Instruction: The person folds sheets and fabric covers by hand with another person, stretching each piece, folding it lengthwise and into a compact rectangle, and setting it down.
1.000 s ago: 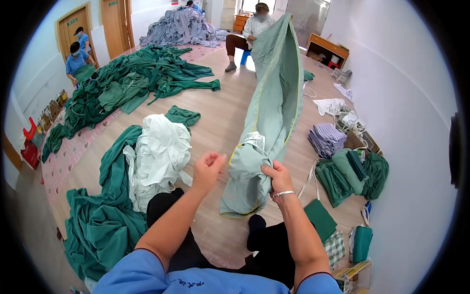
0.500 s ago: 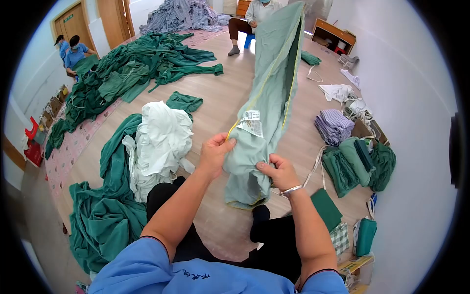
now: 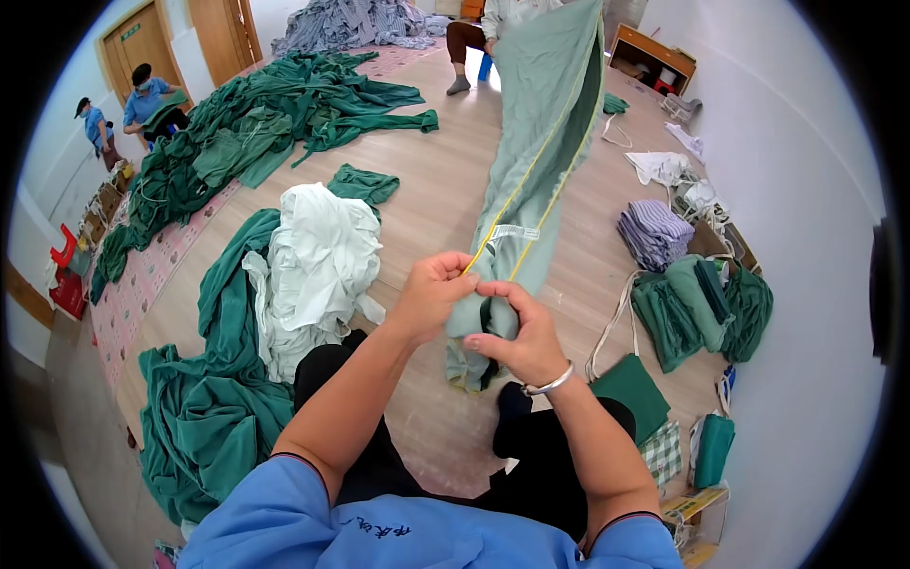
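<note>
A long pale green cloth garment [image 3: 540,123] with yellow edging and a white label [image 3: 514,232] stretches from my hands up and away toward the far side of the room. My left hand [image 3: 431,294] pinches its yellow-trimmed edge just below the label. Close beside it, my right hand [image 3: 526,332], with a silver bangle at the wrist, has thumb and index finger spread apart around a loose fold. The right fingertips touch the cloth near the left hand. Below them, the garment's near end hangs bunched above the floor, its darker inside partly showing.
White cloth [image 3: 318,275] and dark green cloth [image 3: 213,417] lie at my left. A long green heap [image 3: 275,133] lies beyond. Folded green garments [image 3: 668,318] and a striped stack [image 3: 654,237] line the right wall. A person in white [image 3: 502,14] sits ahead; two people in blue are far left.
My right hand has moved left toward my left hand, and its fingers have spread. The label has turned and folded, and the garment's near end is gathered narrower. One person at far left is more upright.
</note>
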A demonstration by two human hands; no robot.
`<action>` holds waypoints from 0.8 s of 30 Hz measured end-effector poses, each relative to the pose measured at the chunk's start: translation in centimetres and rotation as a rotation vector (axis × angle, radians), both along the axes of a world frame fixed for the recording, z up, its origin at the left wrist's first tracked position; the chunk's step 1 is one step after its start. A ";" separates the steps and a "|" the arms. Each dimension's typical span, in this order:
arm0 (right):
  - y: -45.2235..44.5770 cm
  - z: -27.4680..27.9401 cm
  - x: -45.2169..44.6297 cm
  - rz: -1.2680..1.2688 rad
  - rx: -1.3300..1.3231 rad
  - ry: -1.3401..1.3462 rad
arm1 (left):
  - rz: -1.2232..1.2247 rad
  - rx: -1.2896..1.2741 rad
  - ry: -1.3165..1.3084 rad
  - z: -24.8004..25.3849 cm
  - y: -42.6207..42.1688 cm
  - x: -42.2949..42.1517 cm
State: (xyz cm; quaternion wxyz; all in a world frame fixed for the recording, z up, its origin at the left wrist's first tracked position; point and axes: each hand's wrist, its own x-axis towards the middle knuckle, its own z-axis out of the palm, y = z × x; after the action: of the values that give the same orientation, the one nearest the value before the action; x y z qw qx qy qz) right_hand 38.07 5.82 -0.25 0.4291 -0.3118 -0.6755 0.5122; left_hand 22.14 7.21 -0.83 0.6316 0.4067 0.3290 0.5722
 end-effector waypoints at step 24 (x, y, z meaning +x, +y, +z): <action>1.2 2.2 3.2 -0.042 -0.088 -0.111 | 0.070 0.403 0.375 1.5 -4.0 4.0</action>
State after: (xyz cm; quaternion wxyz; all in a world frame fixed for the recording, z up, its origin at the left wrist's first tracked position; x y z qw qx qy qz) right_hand 41.25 6.97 1.93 0.3876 -0.3723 -0.6685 0.5141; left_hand 26.16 3.23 0.71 0.4458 0.6113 0.3335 0.5625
